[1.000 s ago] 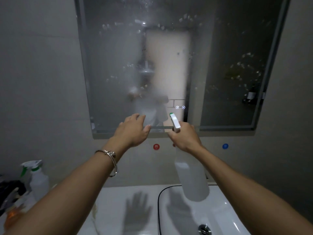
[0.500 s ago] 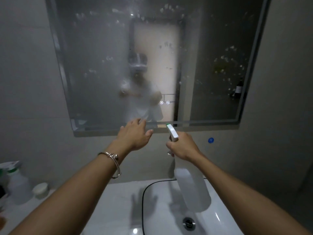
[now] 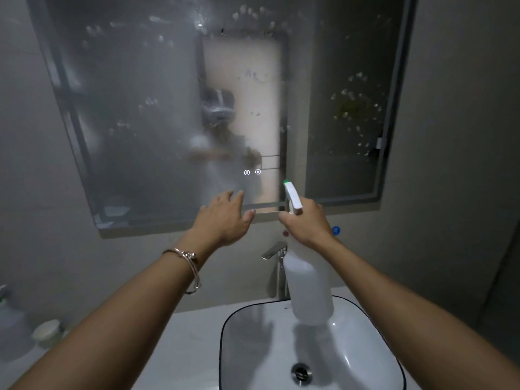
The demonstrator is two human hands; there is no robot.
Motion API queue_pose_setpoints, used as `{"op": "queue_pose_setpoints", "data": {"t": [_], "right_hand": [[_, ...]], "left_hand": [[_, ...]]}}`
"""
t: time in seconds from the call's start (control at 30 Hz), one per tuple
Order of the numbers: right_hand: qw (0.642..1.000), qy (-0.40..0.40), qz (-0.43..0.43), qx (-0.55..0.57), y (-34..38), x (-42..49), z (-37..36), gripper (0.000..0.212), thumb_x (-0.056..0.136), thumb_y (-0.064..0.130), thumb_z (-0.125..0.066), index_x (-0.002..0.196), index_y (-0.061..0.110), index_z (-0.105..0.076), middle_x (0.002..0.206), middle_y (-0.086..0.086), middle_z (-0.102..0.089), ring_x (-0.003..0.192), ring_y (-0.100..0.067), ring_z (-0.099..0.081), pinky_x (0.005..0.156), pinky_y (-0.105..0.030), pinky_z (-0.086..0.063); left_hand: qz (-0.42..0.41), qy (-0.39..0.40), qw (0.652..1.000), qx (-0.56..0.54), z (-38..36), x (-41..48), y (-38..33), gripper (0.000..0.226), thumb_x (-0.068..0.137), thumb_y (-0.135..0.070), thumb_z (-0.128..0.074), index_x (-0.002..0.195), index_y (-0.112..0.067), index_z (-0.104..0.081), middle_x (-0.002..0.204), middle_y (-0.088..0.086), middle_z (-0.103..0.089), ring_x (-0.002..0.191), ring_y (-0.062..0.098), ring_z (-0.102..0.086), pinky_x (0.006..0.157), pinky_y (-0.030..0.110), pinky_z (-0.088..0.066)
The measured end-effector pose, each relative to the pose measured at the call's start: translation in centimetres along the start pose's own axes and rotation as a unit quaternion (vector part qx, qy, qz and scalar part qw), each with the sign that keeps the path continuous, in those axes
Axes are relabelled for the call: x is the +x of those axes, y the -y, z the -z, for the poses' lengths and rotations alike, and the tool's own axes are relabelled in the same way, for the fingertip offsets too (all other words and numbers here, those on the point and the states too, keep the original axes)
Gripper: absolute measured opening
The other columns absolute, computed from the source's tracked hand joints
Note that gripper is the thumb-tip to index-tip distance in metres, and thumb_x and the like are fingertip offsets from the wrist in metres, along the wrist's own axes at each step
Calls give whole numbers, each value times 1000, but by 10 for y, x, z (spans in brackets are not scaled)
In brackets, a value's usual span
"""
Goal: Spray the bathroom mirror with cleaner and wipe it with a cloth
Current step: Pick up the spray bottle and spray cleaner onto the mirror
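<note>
Dim bathroom, grey wall, seen from above the hands. The right hand has its fingers wrapped round the neck of the bottle, just under the white spray head. The green-tipped nozzle rises above the knuckles and points at the mirror, and the bottle body hangs below the wrist. Whether a finger rests on the trigger cannot be told. The left hand is beside it. It grasps nothing and its fingers are loosely extended toward the lower edge of the mirror; whether they touch the glass cannot be told. A bracelet circles that wrist. Beyond the fingertips, the glass is fogged and beaded with droplets, densest up and to the right of the nozzle. Lit icons sit just above the left fingers. Below both hands are the tap and basin; a jar sits far left of the forearm. Likely hazards: the nozzle is close to the glass, so further spray may pool and run into the lower frame and icons; the free hand lies near the spray path and may be wetted; a neck-only grip could slip and drop the bottle into the basin. Count: two hands, one bottle in hand, one mirror, two icons, one tap, one basin, one jar, one bracelet. No cloth is in view.
</note>
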State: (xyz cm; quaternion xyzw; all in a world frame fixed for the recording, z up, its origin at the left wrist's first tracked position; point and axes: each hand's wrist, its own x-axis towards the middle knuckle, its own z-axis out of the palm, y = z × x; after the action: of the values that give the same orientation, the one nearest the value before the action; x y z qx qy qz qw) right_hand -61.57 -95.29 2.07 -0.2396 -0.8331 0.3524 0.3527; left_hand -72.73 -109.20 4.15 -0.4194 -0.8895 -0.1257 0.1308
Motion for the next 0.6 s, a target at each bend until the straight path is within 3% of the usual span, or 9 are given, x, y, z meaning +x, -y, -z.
{"op": "queue_pose_setpoints", "data": {"t": [0.1, 0.2, 0.33, 0.6], "right_hand": [[1000, -11, 11, 13, 1, 5, 15, 19, 78, 14, -58, 63, 19, -48, 56, 4, -56, 51, -12, -67, 48, -23, -44], [999, -24, 27, -1, -8, 5, 26, 8, 77, 18, -58, 71, 15, -55, 64, -2, -63, 59, -22, -68, 57, -38, -57], [999, -35, 32, -12, -24, 6, 38, 10, 75, 21, -57, 78, 11, -57, 73, -9, -64, 67, -30, -67, 62, -49, -57], [1000, -6, -28, -3, -57, 10, 60, 5, 77, 15, -57, 72, 13, -56, 65, -1, -64, 52, -14, -68, 58, -30, -53]], "left_hand": [[-14, -14, 1000, 0, 4, 7, -16, 61, 97, -49, -32, 147, -17, -21, 153, 11, -23, 138, 30, -25, 110, 47, -29], [-25, -17, 1000, 4, 3, 11, -30, 60, 97, -48, -32, 147, -17, -21, 153, 11, -23, 138, 30, -26, 109, 46, -29], [-37, -9, 999, 4, 0, 16, -46, 60, 98, -48, -31, 148, -16, -20, 153, 11, -22, 138, 31, -26, 109, 49, -30], [-50, -12, 999, 9, -5, 29, -76, 58, 98, -47, -32, 146, -16, -23, 153, 11, -25, 136, 32, -29, 107, 47, -32]]}}
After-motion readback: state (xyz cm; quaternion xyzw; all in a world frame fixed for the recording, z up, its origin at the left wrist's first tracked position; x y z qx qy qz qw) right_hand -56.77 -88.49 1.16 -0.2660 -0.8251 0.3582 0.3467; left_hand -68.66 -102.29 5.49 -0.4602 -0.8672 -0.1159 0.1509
